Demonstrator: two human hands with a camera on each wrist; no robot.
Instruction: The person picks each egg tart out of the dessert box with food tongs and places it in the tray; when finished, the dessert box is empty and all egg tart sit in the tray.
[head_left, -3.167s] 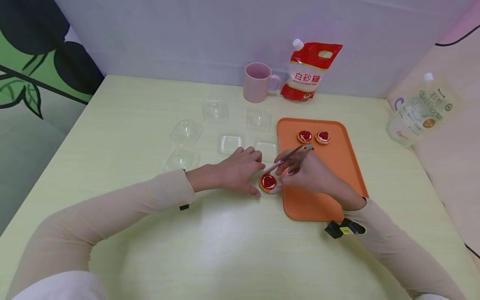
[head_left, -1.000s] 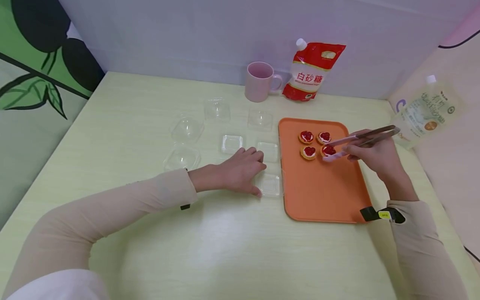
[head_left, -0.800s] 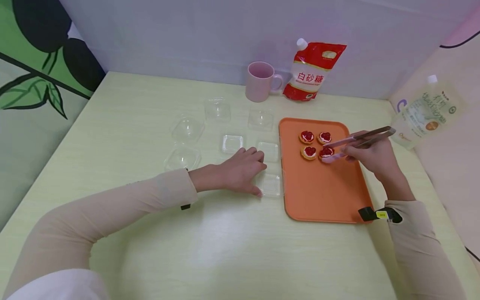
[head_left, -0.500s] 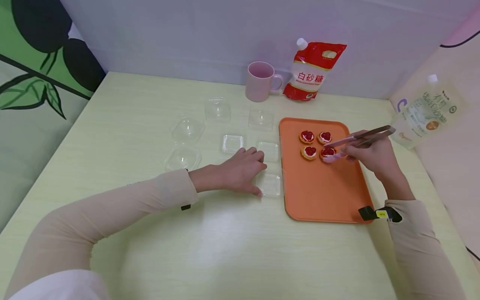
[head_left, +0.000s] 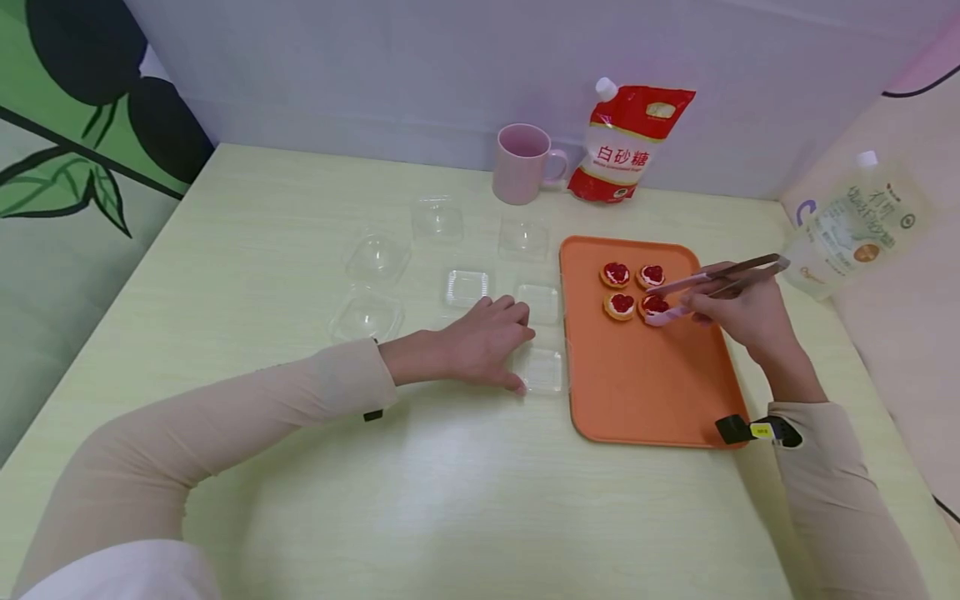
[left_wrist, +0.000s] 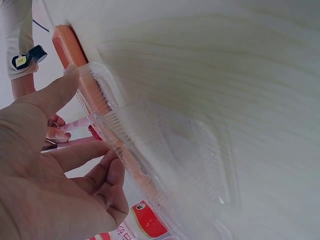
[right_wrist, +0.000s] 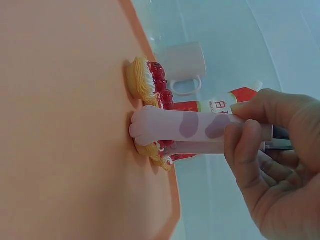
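Note:
My right hand [head_left: 753, 317] holds a pair of tongs [right_wrist: 187, 126] with pink paw-shaped tips. Those tips are around a small tart [head_left: 652, 307] topped with cream and red fruit, which sits low at the orange tray [head_left: 645, 383]. Several like tarts [head_left: 618, 306] stand close beside it on the tray. At the tray's left side, my left hand [head_left: 480, 343] holds a clear plastic box [head_left: 542, 371] at its rim. In the left wrist view, the thumb and index fingertip touch the box's ribbed edge, spread apart, while the other fingers curl in.
More clear boxes [head_left: 467, 287] and domed clear pieces [head_left: 367, 314] lie left of the tray. A pink mug [head_left: 517, 165] and a red sugar pouch [head_left: 626, 146] stand at the back wall. A pale spouted pouch [head_left: 855, 225] stands at right.
About three seconds ago the tongs had a tart over the box by my left hand; now that box holds none. The tongs have moved right to the tray's tarts. The left hand has stayed put.

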